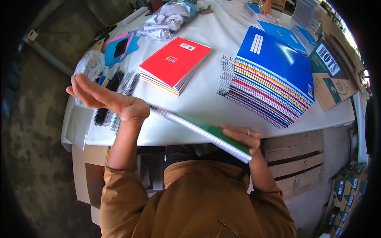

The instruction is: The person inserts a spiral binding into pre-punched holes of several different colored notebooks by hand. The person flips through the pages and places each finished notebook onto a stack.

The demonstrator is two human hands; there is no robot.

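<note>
Right hand (241,135) grips the green-covered notebook (210,137) from on top, fingers curled over its cover near the lower end. Its long axis slants up-left toward the flat, open left hand (104,98), palm pressed at the black wire spiral (156,108) poking out there. Beyond, loose black spiral coils (115,99) lie on the white table (206,71).

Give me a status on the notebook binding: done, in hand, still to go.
Done: a fanned stack of bound blue notebooks and a smaller red-covered stack lie on the white table. In hand: the right hand holds a green notebook while the left hand, open, works at its spiral end. Left: loose black spiral coils beside the left hand.
</note>
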